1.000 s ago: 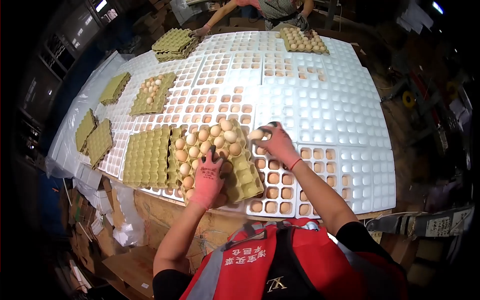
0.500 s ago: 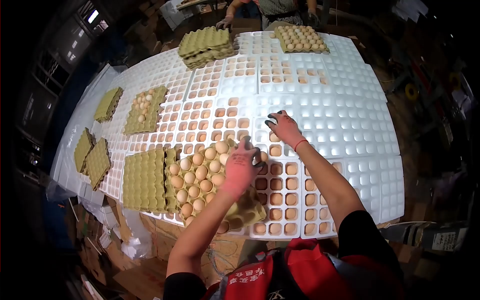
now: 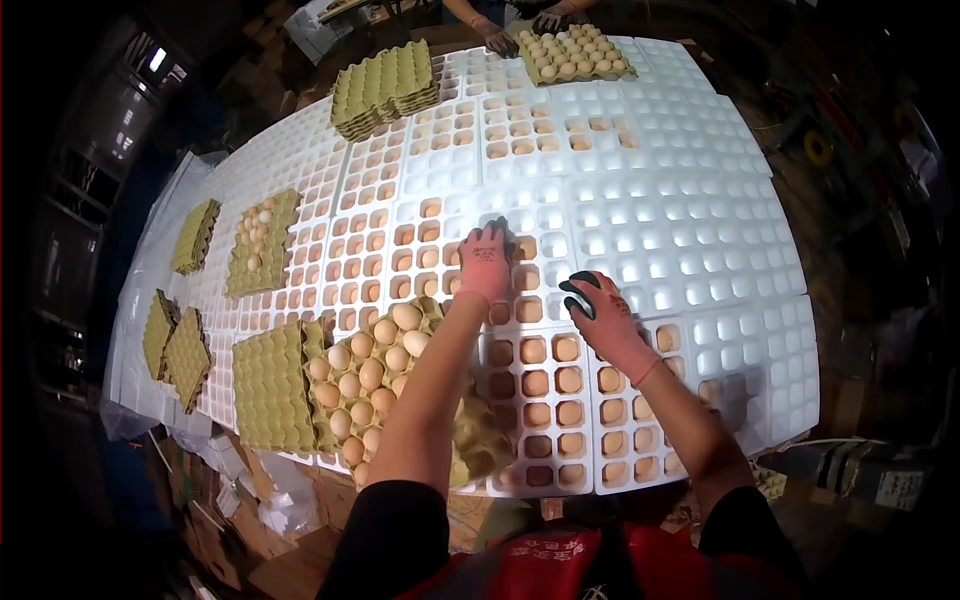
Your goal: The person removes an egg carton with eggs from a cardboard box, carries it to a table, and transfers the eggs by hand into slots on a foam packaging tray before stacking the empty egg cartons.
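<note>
My left hand [image 3: 486, 262], in a pink glove with black fingertips, reaches over cells of the white foam trays [image 3: 690, 235]. Its fingers are bent down close together, hiding whatever they hold. To its right, my right hand [image 3: 610, 322], gloved alike, hovers over the foam with thumb and fingers apart in a curve; no egg is distinguishable between them. Eggs [image 3: 535, 383] sit in the foam cells below and between the hands. A pulp tray [image 3: 482, 445] partly filled with eggs [image 3: 371, 374] lies under my left forearm, which hides part of it.
Pulp trays [image 3: 270, 385] lie at the near left, with smaller stacks [image 3: 196, 237] beyond. A tray with some eggs [image 3: 262, 240] and a taller stack [image 3: 384, 88] stand farther back. Across the table, a co-worker's gloved hands [image 3: 495, 36] are near an egg-filled tray [image 3: 575, 55].
My left hand has moved from the pulp tray's edge up over the foam cells. My right hand has come down nearer me. The co-worker's hand has left the tall stack for the filled tray.
</note>
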Action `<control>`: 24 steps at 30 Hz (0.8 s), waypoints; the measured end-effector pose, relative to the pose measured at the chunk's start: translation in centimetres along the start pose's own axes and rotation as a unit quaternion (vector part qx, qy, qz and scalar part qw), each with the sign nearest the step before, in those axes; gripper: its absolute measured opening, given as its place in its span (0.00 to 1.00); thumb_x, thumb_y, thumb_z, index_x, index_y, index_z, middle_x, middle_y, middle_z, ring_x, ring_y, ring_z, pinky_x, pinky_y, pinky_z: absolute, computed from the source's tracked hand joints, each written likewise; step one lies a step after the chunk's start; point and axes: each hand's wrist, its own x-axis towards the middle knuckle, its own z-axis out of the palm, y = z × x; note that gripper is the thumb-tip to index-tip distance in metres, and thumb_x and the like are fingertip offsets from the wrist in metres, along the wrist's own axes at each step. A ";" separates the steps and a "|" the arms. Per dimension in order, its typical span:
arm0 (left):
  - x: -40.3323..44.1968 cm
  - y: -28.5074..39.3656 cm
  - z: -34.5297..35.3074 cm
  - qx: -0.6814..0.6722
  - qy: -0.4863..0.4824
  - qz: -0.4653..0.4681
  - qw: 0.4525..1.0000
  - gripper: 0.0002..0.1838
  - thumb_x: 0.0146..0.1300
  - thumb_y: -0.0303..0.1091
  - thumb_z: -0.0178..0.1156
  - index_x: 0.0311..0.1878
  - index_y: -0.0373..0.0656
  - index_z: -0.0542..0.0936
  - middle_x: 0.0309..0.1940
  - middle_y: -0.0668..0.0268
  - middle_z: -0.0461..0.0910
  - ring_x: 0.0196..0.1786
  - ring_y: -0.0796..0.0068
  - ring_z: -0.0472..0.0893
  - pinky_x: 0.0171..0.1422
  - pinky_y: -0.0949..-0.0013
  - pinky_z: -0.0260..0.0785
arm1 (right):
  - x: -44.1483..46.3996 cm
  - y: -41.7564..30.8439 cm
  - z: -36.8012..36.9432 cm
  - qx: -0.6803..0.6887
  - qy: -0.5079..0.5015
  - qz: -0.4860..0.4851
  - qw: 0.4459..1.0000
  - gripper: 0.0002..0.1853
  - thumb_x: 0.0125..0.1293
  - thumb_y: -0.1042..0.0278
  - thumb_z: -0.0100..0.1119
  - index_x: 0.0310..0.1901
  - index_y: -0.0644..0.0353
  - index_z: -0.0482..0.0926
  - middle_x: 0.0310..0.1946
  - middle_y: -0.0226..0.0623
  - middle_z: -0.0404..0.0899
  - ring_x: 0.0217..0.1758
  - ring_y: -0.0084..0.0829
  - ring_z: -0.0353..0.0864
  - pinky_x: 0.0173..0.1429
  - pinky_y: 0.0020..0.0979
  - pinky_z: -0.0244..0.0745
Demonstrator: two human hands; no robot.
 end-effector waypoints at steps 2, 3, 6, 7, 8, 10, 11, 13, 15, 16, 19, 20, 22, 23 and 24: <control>-0.7 -1.1 2.8 0.086 0.039 0.036 0.995 0.26 0.65 0.35 0.55 0.67 0.39 0.69 0.58 0.52 0.74 0.62 0.48 0.71 0.66 0.53 0.64 | -1.6 -1.6 -1.6 0.026 0.020 -0.004 0.999 0.15 0.65 0.69 0.61 0.53 0.56 0.79 0.55 0.44 0.73 0.61 0.47 0.73 0.64 0.42 0.72; -1.2 -0.5 1.9 0.020 0.031 0.009 0.999 0.28 0.66 0.36 0.56 0.68 0.39 0.68 0.63 0.53 0.72 0.67 0.46 0.67 0.71 0.53 0.59 | -2.2 -2.3 -1.8 0.010 0.055 -0.011 0.998 0.15 0.64 0.71 0.62 0.53 0.56 0.79 0.56 0.44 0.73 0.58 0.48 0.75 0.61 0.41 0.74; -5.8 2.3 -8.8 -0.375 0.043 -0.158 0.913 0.17 0.67 0.35 0.59 0.57 0.39 0.80 0.53 0.55 0.81 0.58 0.54 0.77 0.62 0.56 0.69 | -3.7 -6.3 -0.9 0.099 -0.002 0.038 0.994 0.18 0.63 0.69 0.64 0.56 0.56 0.78 0.57 0.44 0.73 0.56 0.50 0.78 0.58 0.41 0.76; -8.6 1.9 -12.8 -0.381 0.078 -0.174 0.905 0.14 0.66 0.33 0.59 0.53 0.39 0.81 0.50 0.54 0.82 0.54 0.55 0.80 0.58 0.58 0.71 | -4.0 -9.1 -0.4 0.087 -0.065 0.008 0.994 0.20 0.63 0.68 0.64 0.57 0.54 0.77 0.57 0.45 0.72 0.57 0.50 0.77 0.59 0.41 0.76; -12.0 0.6 -16.4 -0.388 0.113 -0.187 0.895 0.11 0.66 0.30 0.60 0.49 0.38 0.82 0.47 0.54 0.83 0.49 0.55 0.82 0.54 0.61 0.74 | -4.2 -10.5 1.5 0.074 -0.105 -0.065 0.990 0.17 0.63 0.66 0.66 0.54 0.53 0.80 0.54 0.41 0.76 0.55 0.44 0.80 0.59 0.38 0.77; -17.9 -1.8 -20.5 -0.328 0.153 -0.249 0.898 0.10 0.64 0.26 0.60 0.48 0.39 0.83 0.47 0.55 0.82 0.46 0.54 0.82 0.50 0.64 0.75 | -3.4 -13.7 5.0 -0.011 -0.225 -0.192 0.955 0.21 0.64 0.59 0.65 0.58 0.49 0.76 0.58 0.43 0.72 0.61 0.45 0.74 0.62 0.44 0.73; -20.5 -2.8 -20.4 -0.293 0.145 -0.231 0.916 0.11 0.63 0.26 0.60 0.48 0.40 0.83 0.44 0.55 0.82 0.46 0.54 0.82 0.50 0.62 0.74 | -2.9 -14.7 6.9 -0.091 -0.227 -0.248 0.937 0.23 0.63 0.62 0.64 0.59 0.51 0.74 0.58 0.41 0.70 0.62 0.44 0.73 0.61 0.45 0.73; -23.3 -2.9 -21.0 -0.175 0.087 -0.176 0.965 0.15 0.59 0.26 0.61 0.50 0.43 0.82 0.43 0.56 0.80 0.46 0.55 0.80 0.53 0.59 0.72 | -2.2 -16.0 9.6 -0.253 -0.250 -0.272 0.894 0.23 0.62 0.64 0.64 0.59 0.53 0.74 0.59 0.41 0.69 0.63 0.43 0.72 0.61 0.45 0.72; -23.8 -2.0 -21.3 -0.030 0.008 -0.087 0.996 0.24 0.51 0.26 0.67 0.55 0.46 0.79 0.47 0.57 0.77 0.51 0.53 0.76 0.56 0.53 0.70 | -1.0 -15.9 11.4 -0.301 -0.236 -0.302 0.873 0.26 0.56 0.66 0.68 0.57 0.57 0.74 0.57 0.43 0.71 0.61 0.41 0.75 0.60 0.44 0.73; -24.6 -3.1 -19.1 0.017 -0.062 -0.072 0.995 0.32 0.47 0.31 0.69 0.61 0.47 0.75 0.53 0.57 0.74 0.55 0.53 0.73 0.59 0.54 0.67 | -0.8 -15.3 11.4 -0.220 -0.246 -0.264 0.906 0.26 0.55 0.66 0.68 0.57 0.57 0.74 0.55 0.43 0.72 0.60 0.40 0.76 0.59 0.42 0.73; -23.5 -4.7 -18.7 -0.028 -0.025 -0.076 0.996 0.28 0.49 0.34 0.70 0.57 0.44 0.75 0.48 0.57 0.76 0.51 0.55 0.75 0.56 0.56 0.69 | 0.1 -16.9 7.3 0.130 -0.302 0.011 0.944 0.29 0.54 0.61 0.69 0.56 0.60 0.72 0.52 0.46 0.76 0.55 0.43 0.80 0.58 0.39 0.76; -23.0 -5.1 -18.6 -0.044 -0.015 -0.076 0.996 0.27 0.50 0.35 0.70 0.55 0.43 0.76 0.46 0.57 0.76 0.50 0.56 0.76 0.55 0.56 0.70 | 0.8 -14.4 8.8 0.285 -0.247 0.030 0.926 0.30 0.56 0.60 0.68 0.59 0.61 0.71 0.52 0.47 0.76 0.54 0.46 0.80 0.57 0.39 0.78; -23.5 -4.9 -18.1 -0.079 -0.009 -0.081 0.994 0.25 0.51 0.37 0.71 0.52 0.41 0.76 0.42 0.57 0.77 0.47 0.57 0.77 0.53 0.57 0.71 | 2.6 -13.6 9.8 0.160 -0.208 -0.035 0.964 0.33 0.56 0.57 0.69 0.61 0.62 0.70 0.54 0.50 0.74 0.55 0.49 0.79 0.59 0.40 0.77; -23.8 -4.8 -19.0 -0.274 0.033 -0.182 0.944 0.19 0.59 0.38 0.68 0.49 0.41 0.75 0.35 0.64 0.78 0.39 0.66 0.78 0.44 0.64 0.73 | 2.3 -16.3 9.3 0.016 -0.213 -0.014 0.977 0.34 0.55 0.54 0.70 0.61 0.61 0.72 0.57 0.50 0.72 0.56 0.49 0.79 0.59 0.42 0.76; -24.0 -5.8 -18.3 -0.530 0.055 -0.266 0.803 0.13 0.66 0.37 0.64 0.47 0.41 0.76 0.35 0.70 0.78 0.36 0.77 0.76 0.39 0.72 0.71 | 2.3 -17.8 9.7 -0.105 -0.231 -0.051 0.966 0.36 0.53 0.51 0.71 0.61 0.60 0.73 0.60 0.50 0.70 0.57 0.48 0.79 0.60 0.43 0.75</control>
